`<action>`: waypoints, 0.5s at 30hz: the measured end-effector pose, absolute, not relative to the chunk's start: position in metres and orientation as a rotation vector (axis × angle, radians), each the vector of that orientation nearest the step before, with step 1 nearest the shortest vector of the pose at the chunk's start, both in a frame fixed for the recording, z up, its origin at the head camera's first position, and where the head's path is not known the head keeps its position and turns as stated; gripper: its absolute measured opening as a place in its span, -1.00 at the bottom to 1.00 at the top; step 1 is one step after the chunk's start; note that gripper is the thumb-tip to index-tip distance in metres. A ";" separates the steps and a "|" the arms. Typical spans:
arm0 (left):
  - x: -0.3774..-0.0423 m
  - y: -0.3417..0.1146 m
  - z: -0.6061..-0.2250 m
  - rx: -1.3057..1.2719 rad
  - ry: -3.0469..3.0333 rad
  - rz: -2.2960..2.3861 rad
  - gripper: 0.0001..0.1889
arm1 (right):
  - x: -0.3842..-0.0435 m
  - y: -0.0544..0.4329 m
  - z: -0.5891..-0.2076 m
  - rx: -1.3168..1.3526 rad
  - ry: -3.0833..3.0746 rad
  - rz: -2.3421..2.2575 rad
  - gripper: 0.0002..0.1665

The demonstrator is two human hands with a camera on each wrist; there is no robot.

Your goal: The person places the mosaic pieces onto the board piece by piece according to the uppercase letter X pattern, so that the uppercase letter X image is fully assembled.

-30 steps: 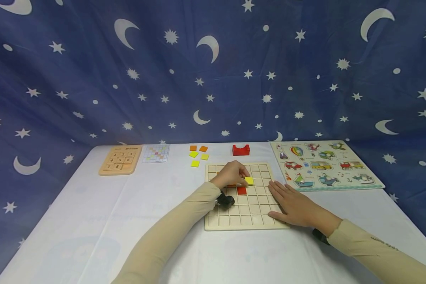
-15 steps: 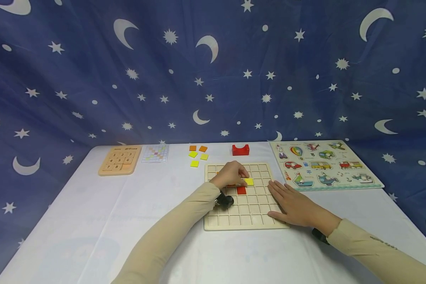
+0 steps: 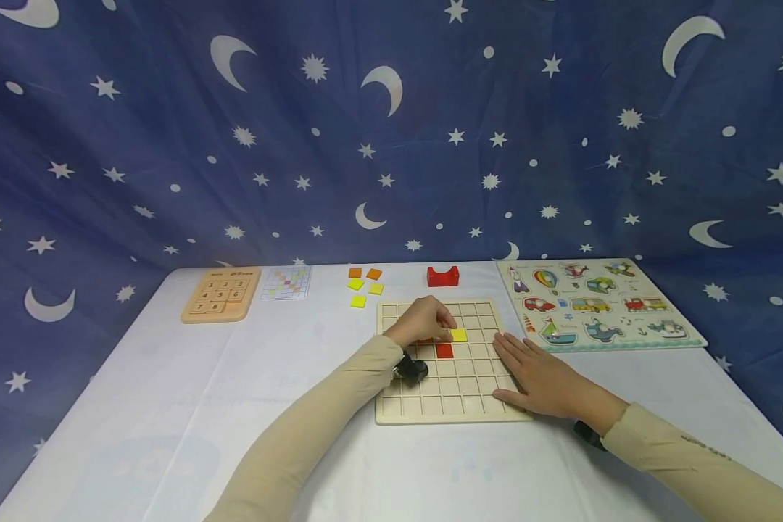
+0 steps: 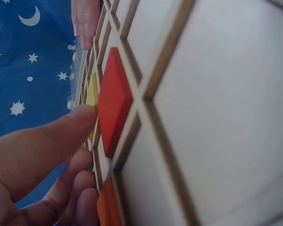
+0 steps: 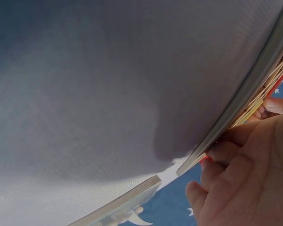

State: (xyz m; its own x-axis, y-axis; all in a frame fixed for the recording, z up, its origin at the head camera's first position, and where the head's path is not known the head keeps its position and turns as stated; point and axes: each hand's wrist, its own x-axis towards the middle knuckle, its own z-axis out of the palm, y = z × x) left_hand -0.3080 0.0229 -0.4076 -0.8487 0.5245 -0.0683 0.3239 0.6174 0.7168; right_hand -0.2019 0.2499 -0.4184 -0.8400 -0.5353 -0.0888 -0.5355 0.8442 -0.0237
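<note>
Left fingers (image 3: 449, 317) slightly apart, pinching 1 yellow tile (image 3: 459, 336), right fingers (image 3: 515, 353) outstretched on board (image 3: 433, 406)

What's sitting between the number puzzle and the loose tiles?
A card printed with a coloured grid. The head view shows it lying flat between them.

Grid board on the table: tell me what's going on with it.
The person's left hand holds a yellow tile at a square of the grid board; whether it is fully seated, I can't tell. The right hand rests on the board's right edge. A red tile lies in a nearby square, and five loose tiles lie on the table beyond.
</note>
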 end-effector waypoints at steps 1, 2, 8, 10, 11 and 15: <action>-0.308 0.023 -0.408 0.691 2.570 1.061 -0.84 | -0.202 0.250 -0.419 -0.851 2.928 0.002 0.02; -0.308 0.023 -0.408 0.691 2.569 1.059 -0.84 | -0.202 0.250 -0.419 -0.851 2.927 0.001 0.02; -0.309 0.023 -0.408 0.689 2.561 1.054 -0.83 | -0.201 0.249 -0.418 -0.854 2.928 -0.004 0.02; -0.309 0.022 -0.407 0.697 2.563 1.051 -0.83 | -0.201 0.249 -0.417 -0.853 2.929 -0.006 0.02; -0.309 0.022 -0.407 0.702 2.564 1.051 -0.83 | -0.201 0.249 -0.417 -0.853 2.929 -0.006 0.02; -0.309 0.019 -0.407 0.726 2.554 1.062 -0.82 | -0.201 0.249 -0.417 -0.851 2.931 -0.005 0.02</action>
State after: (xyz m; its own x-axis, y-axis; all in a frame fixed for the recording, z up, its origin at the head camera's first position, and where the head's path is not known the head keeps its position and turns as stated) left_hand -0.3092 0.0191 -0.4072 -0.8341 0.5479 -0.0634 0.3414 0.6032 0.7208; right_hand -0.2008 0.2487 -0.4169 -0.8409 -0.5346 -0.0847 -0.5343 0.8449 -0.0280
